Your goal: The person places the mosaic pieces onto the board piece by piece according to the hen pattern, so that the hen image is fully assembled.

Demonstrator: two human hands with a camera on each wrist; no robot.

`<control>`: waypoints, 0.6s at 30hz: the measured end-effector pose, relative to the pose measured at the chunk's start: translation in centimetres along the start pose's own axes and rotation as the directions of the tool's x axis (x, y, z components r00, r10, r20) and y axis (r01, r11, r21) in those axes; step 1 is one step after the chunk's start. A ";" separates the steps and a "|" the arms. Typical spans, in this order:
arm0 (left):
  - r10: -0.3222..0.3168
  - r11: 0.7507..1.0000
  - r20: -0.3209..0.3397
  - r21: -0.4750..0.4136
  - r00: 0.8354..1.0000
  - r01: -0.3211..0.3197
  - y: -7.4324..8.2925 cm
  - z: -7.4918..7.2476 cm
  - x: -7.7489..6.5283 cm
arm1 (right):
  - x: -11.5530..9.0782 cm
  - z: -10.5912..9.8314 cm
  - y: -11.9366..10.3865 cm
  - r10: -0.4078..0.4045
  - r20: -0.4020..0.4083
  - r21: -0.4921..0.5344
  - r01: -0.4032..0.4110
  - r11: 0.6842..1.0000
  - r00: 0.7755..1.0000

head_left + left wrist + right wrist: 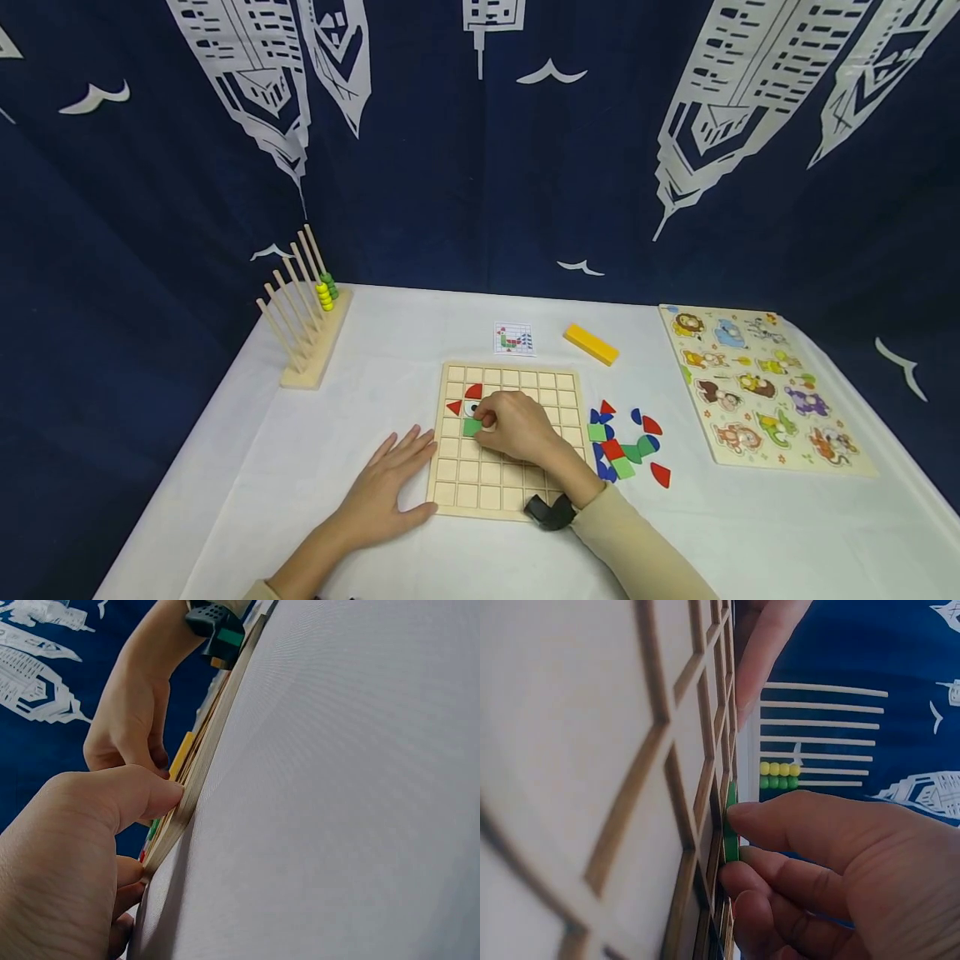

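Note:
My right hand point(517, 425) is over the wooden grid board point(498, 500), its thumb and fingertips at a green square tile point(731, 825) and curled about its edges. The same green tile point(471, 427) lies in a cell of the board in the head view. Directly above it on the board are a round white eye piece point(472, 408), partly covered by my fingers, a red triangle point(454, 407) and a red quarter-circle point(474, 391). My left hand point(390, 492) lies with fingers spread at the board's left edge, thumb point(161, 791) touching the rim.
Loose red, blue and green tiles point(613, 450) lie right of the board. Behind it are a small pattern card point(514, 339) and a yellow block point(591, 344). A peg abacus point(318, 350) stands back left; an animal puzzle board point(757, 392) lies at the right.

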State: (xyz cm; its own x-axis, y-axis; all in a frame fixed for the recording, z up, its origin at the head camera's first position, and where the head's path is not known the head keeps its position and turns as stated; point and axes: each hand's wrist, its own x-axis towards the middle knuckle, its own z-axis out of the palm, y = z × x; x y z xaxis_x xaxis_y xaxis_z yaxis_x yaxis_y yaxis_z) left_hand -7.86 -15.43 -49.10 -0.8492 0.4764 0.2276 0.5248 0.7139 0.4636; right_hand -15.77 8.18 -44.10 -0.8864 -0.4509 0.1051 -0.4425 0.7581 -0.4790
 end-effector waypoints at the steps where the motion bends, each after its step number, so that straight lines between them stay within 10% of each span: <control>1: 0.000 1.000 -0.001 0.001 1.000 0.000 0.0 0.0 0.0 | 0.0 0.0 0.0 -0.003 0.002 0.003 0.003 1.000 1.000; 18: -0.015 1.000 0.005 -0.023 1.000 0.015 0.1 -0.1 0.0 | -1.1 -0.2 0.6 -0.039 -0.027 0.102 0.042 0.994 0.999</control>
State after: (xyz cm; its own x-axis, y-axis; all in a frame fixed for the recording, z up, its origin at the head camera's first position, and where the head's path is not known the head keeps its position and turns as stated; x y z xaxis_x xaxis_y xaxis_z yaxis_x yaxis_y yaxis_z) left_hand -7.82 -15.39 -48.92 -0.8569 0.4678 0.2165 0.5101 0.7094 0.4864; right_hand -15.09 9.22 -44.28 -0.8716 -0.4676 0.1469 -0.4629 0.6865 -0.5607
